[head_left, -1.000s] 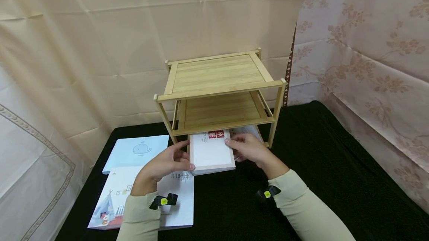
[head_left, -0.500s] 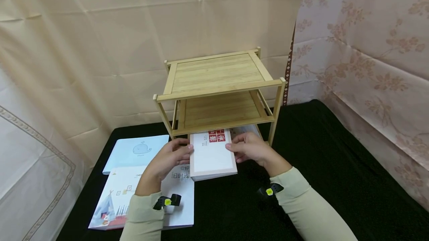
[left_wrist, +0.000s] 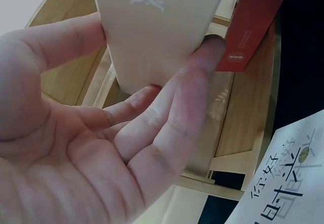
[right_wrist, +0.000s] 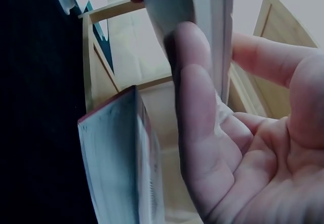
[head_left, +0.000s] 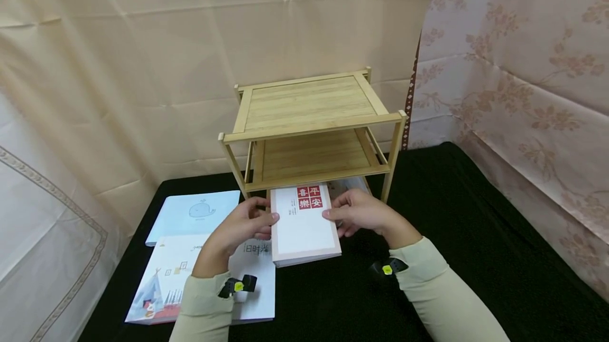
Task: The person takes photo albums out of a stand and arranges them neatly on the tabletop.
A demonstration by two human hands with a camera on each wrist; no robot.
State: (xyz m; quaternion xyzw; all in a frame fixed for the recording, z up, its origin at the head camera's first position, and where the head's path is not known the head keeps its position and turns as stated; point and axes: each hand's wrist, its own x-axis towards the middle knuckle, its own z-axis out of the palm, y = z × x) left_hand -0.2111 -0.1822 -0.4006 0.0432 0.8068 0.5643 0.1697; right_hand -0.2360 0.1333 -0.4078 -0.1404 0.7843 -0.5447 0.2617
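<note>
Both hands hold a white book (head_left: pixel 304 236) with a red square of characters on its cover, its far end close to the rack's lower shelf edge. My left hand (head_left: pixel 245 225) grips its left side, thumb at the cover's edge and fingers beneath. At the opposite side my right hand (head_left: pixel 363 215) has its thumb on top and its fingers below. The left wrist view shows the book's beige spine (left_wrist: pixel 152 36) between thumb and fingers. In the right wrist view, its page edges (right_wrist: pixel 215 11) lie between thumb and fingers.
A two-shelf wooden rack (head_left: pixel 309 104) stands at the back of the black-covered table. Another book (right_wrist: pixel 111 163) lies within the rack's bottom level. On the left are a pale blue whale book (head_left: pixel 195 215), a tent-picture book (head_left: pixel 157 284) and a white book (head_left: pixel 257 284).
The held book has slid toward me from beneath the lower shelf, so its whole red square shows. Both hands have stayed on its sides, and the right wrist has shifted slightly right.
</note>
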